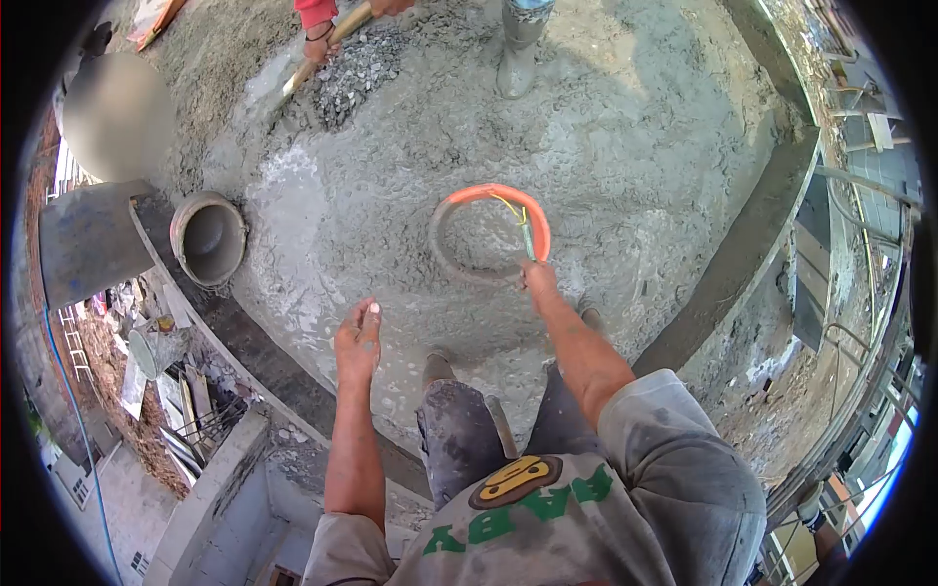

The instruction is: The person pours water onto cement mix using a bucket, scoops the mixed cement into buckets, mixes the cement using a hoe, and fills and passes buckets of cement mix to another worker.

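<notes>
My right hand (537, 276) is closed round the green-sleeved handle (529, 237) of an orange bucket (540, 213), at the near right side of its rim. Grey cement coats the left part of the rim, and wet grey material shows within the ring. Some yellow cord hangs from the top of the handle. My left hand (359, 337) is raised to the left of my legs, fingers loosely bent and apart, with nothing in it. Wet concrete (391, 225) surrounds both my boots.
A cement-coated bucket (210, 242) rests at the left edge form (220, 317). At the top, another person's hands grip a wooden shaft (327, 44) beside a gravel pile (362, 78). Someone's boot (518, 68) stands in the concrete. A raised edge (743, 244) runs along the right.
</notes>
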The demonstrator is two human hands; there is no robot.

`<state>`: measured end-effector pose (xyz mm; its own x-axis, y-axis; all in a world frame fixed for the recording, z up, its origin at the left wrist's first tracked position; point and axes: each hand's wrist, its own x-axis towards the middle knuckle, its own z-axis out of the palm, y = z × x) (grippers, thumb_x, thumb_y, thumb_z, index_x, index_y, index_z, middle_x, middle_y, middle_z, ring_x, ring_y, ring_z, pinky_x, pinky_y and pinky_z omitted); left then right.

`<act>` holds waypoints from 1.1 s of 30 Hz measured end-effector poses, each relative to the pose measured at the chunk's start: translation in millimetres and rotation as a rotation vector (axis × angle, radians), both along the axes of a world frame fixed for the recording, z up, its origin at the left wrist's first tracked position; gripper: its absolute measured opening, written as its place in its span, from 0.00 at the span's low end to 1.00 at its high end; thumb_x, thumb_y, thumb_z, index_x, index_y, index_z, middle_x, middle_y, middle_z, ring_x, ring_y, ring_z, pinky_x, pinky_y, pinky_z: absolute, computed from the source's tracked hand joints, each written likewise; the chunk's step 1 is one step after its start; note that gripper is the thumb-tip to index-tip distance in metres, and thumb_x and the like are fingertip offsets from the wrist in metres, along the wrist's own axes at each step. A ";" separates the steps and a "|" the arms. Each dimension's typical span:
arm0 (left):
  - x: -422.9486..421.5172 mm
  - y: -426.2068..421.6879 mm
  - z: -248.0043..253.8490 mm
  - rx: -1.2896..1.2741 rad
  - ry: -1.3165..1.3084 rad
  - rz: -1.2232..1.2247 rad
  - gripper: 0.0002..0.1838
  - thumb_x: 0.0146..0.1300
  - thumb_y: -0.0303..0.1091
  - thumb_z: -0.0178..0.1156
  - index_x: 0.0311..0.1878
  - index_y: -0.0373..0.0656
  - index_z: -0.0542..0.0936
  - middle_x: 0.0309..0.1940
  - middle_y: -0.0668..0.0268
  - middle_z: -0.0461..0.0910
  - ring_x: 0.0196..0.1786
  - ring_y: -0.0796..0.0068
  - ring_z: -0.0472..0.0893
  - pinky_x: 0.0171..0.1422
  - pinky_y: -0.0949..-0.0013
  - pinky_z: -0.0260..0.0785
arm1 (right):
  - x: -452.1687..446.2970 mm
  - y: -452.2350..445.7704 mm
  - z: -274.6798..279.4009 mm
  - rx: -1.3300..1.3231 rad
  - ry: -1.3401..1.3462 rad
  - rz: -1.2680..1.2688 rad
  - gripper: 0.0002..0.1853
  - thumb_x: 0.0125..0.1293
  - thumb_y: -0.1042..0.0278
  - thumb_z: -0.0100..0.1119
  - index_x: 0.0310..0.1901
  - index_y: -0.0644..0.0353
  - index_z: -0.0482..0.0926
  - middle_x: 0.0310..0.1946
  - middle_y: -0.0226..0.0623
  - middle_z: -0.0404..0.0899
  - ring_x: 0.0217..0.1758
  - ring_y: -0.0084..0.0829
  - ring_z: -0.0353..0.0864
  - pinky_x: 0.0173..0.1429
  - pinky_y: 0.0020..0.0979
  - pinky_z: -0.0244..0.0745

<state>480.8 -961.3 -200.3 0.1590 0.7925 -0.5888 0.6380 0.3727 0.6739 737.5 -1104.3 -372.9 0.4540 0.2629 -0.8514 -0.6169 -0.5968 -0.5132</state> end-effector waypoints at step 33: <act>171.2 -23.3 132.4 0.269 -0.205 -0.663 0.17 0.61 0.46 0.56 0.42 0.41 0.80 0.29 0.54 0.81 0.32 0.59 0.81 0.38 0.61 0.70 | 180.0 -724.1 792.3 -0.336 -1.259 -0.973 0.18 0.66 0.56 0.50 0.47 0.63 0.77 0.20 0.30 0.66 0.19 0.23 0.64 0.24 0.25 0.60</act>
